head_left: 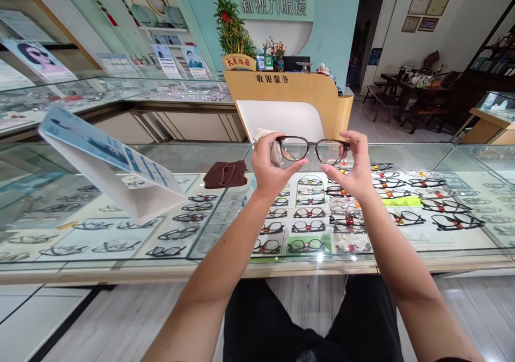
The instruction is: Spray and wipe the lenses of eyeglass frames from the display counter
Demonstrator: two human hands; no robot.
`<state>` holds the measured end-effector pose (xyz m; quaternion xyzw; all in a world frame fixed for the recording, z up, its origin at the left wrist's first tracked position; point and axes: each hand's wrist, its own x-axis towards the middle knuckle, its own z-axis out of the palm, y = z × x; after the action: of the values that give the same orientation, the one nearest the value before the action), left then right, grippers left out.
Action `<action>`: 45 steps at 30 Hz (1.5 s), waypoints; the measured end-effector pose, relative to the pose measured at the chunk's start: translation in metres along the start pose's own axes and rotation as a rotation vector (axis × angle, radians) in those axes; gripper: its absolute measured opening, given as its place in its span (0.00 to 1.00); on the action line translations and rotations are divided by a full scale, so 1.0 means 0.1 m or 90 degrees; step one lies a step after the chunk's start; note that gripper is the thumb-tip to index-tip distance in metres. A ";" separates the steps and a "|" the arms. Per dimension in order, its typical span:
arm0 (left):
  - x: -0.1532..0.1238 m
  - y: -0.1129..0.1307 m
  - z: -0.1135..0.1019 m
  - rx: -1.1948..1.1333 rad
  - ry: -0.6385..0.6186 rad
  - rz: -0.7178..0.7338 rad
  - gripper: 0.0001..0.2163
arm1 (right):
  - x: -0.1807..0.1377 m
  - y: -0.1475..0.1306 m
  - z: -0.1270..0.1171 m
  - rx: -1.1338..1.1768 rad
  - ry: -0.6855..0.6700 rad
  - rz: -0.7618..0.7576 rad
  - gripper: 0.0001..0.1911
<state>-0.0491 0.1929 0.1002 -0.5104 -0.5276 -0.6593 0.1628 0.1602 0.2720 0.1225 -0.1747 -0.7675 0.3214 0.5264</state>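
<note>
I hold a pair of dark-framed glasses (pixel 313 148) up in front of me, above the glass counter (pixel 209 158). My left hand (pixel 269 168) grips the left lens end, with a pale cleaning cloth (pixel 269 141) bunched between its fingers and the frame. At the other end, my right hand (pixel 354 166) pinches the frame near the hinge. Both lenses face me and the temples point away.
The display case holds several rows of spectacles (pixel 308 212). A brown pouch (pixel 225 174) lies on the counter to the left. A tilted white sign stand (pixel 116 171) stands further left. A wooden cashier desk (pixel 289 102) is behind; a dark table with benches (pixel 406 94) at back right.
</note>
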 end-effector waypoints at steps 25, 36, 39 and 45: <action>0.65 0.78 -0.27 0.002 0.073 0.176 0.32 | 0.46 -0.86 -0.34 -0.118 0.112 -0.231 0.27; 0.64 0.85 -0.21 -0.027 0.083 0.131 0.25 | 0.43 -0.93 -0.37 -0.122 0.109 -0.165 0.20; 0.64 0.86 -0.18 -0.027 0.104 0.139 0.26 | 0.44 -0.94 -0.39 -0.120 0.114 -0.166 0.20; 0.63 0.83 -0.18 -0.029 0.090 0.105 0.26 | 0.42 -0.94 -0.41 -0.137 0.109 -0.168 0.19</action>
<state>-0.0222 0.1647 0.1987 -0.5079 -0.4562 -0.6897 0.2413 0.1887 0.2418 0.2256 -0.1544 -0.7661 0.1494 0.6057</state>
